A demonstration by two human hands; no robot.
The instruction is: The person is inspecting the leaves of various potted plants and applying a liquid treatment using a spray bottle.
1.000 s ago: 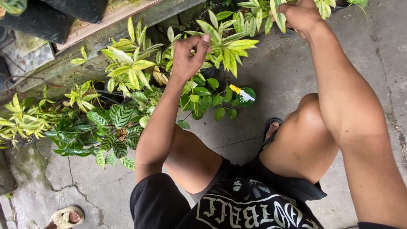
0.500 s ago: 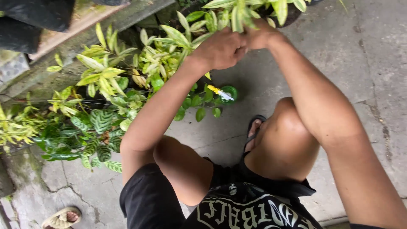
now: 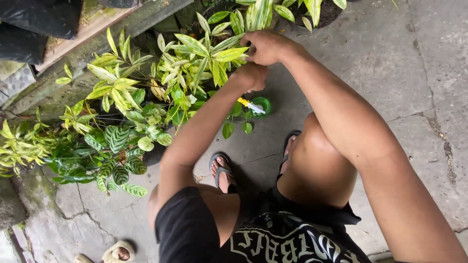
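A yellow-and-green variegated plant (image 3: pixel 204 61) grows low beside the concrete. My right hand (image 3: pixel 267 46) pinches its leaves at the right side of the clump. Just below it, my left hand (image 3: pixel 251 75) is curled into the foliage, gripping the stems; its fingertips are hidden by leaves. Under the left hand a small tool with a yellow-white handle and a green ring (image 3: pixel 256 105) lies on the ground, untouched. I am squatting, with my knees and sandalled feet (image 3: pixel 222 170) below my arms.
Dark striped-leaf plants (image 3: pixel 117 151) and more variegated ones (image 3: pixel 22 146) spread to the left along a mossy kerb (image 3: pixel 63 87). A potted plant (image 3: pixel 312 12) stands at the top. Cracked concrete (image 3: pixel 419 97) lies to the right. A loose sandal (image 3: pixel 117 252) sits at bottom left.
My left hand, open over the leaves a second ago, has closed into the plant. My right hand has come down from the upper pot to meet it.
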